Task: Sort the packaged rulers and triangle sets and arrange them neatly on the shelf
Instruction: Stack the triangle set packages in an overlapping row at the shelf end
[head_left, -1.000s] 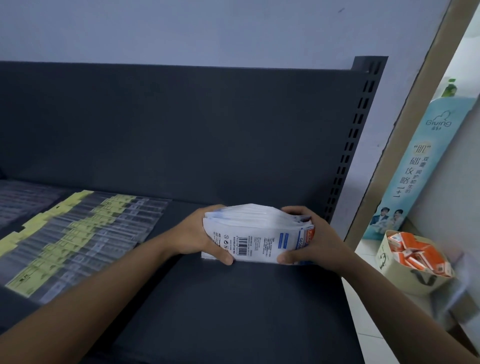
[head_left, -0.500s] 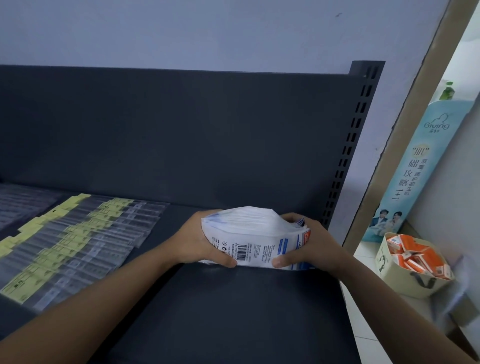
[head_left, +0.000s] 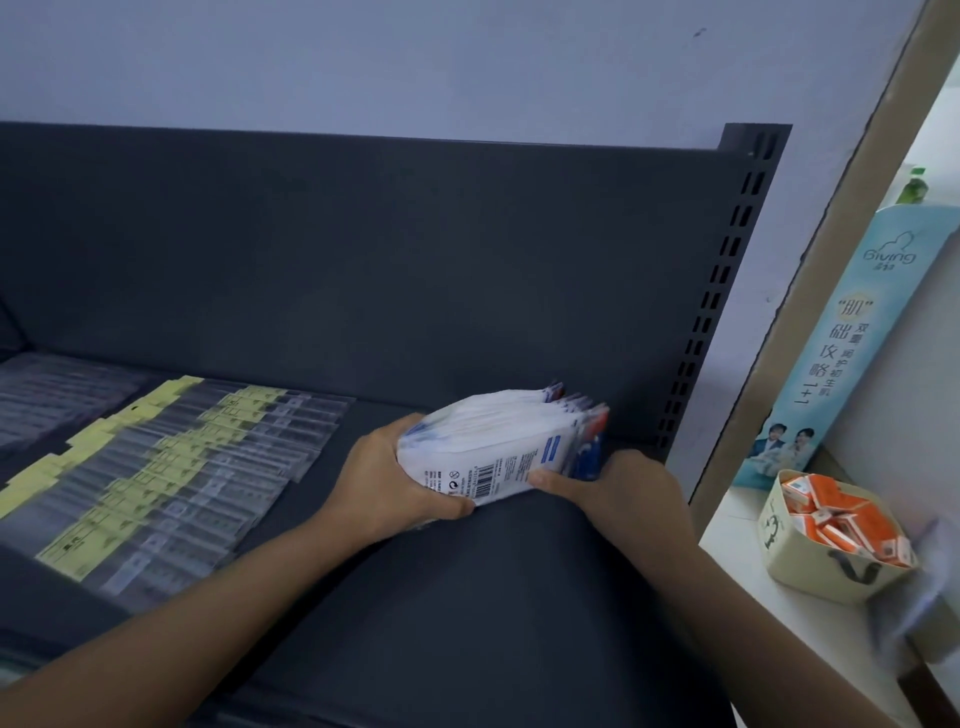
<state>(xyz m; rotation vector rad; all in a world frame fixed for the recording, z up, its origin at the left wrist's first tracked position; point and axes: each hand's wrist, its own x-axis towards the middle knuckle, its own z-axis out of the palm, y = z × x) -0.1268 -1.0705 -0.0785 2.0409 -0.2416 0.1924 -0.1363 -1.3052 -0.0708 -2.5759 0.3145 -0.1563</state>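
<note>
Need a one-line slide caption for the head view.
Left hand and right hand grip a tilted stack of white packets at the dark shelf, beside rows of yellow-tagged packaged rulers.

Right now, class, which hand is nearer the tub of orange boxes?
Right. The right hand grips the packet stack at the end facing the tub; the left hand grips the opposite end, farther away, toward the yellow-labelled rulers.

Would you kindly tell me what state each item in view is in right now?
stack of white packets: bundled, tilted, held at both ends.
left hand: grips the stack's left end.
right hand: grips the stack's right end.
yellow-labelled ruler packets: lying flat in overlapping rows on the shelf.
beige tub: open, filled with orange boxes.
</note>
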